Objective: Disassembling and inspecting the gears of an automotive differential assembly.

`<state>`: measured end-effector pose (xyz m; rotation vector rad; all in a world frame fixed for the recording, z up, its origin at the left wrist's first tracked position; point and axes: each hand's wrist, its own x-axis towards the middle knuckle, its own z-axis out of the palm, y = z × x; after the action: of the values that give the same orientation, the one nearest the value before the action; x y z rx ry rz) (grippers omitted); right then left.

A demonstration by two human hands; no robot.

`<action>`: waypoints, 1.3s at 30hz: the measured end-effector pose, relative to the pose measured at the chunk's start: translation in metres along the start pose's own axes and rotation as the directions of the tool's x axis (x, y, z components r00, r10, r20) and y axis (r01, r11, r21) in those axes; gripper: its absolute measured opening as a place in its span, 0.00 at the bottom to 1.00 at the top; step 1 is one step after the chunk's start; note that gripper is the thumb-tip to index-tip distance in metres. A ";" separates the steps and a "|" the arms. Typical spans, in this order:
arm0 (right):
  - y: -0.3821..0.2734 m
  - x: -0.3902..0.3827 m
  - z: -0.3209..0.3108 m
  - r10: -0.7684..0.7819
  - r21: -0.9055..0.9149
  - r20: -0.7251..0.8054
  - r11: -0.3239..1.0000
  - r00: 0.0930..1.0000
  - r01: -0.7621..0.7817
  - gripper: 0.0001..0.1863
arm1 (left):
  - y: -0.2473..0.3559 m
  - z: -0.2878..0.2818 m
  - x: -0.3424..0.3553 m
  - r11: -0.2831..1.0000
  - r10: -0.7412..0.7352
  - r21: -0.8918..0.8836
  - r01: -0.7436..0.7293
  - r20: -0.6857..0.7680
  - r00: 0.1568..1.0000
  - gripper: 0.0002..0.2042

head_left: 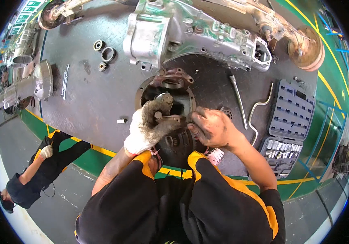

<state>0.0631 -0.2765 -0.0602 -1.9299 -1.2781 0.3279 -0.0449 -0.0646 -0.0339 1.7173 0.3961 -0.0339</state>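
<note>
My left hand, in a dirty white work glove, is closed round a small dark metal part. A rounded stub, like a bolt head, shows between its thumb and fingers. My bare right hand, blackened with grease, pinches at the right end of this part; what its fingertips hold is hidden. Both hands are over an open round metal housing on the workbench. A reddish-brown metal bracket sits at its far rim. Below my left hand a small gear shows inside the dark lower part.
A large silver gearbox casing lies across the far side of the workbench. Left are loose gears, wrenches and a socket. Right are a long bar, a bent rod and a socket case. Another person stands left.
</note>
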 end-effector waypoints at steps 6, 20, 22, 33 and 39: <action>-0.003 -0.017 -0.001 -0.013 -0.129 0.214 0.991 0.977 0.042 0.19 | 0.001 -0.007 0.007 0.999 -0.019 0.030 0.015 0.122 0.992 0.09; 0.019 -0.050 0.037 0.219 0.147 -0.217 0.971 0.951 -0.190 0.10 | 0.010 0.019 0.083 0.980 -0.030 0.186 -0.067 0.474 0.880 0.11; 0.016 -0.049 0.037 0.377 0.276 -0.201 0.907 0.904 -0.316 0.11 | 0.008 0.017 0.078 0.987 -0.050 0.158 -0.015 0.398 0.916 0.12; 0.011 -0.041 0.034 0.325 -0.053 -0.165 0.940 0.931 -0.337 0.13 | -0.018 0.008 0.083 0.895 0.203 0.274 -0.351 0.450 0.869 0.12; -0.001 -0.065 0.044 0.678 0.224 -0.060 0.725 0.733 -0.652 0.15 | -0.019 0.006 0.066 0.703 0.436 0.432 -0.565 0.366 0.822 0.21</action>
<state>0.0066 -0.3116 -0.1016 -2.1441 -0.3861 0.6381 0.0131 -0.0518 -0.0691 2.2898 -0.3202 0.0609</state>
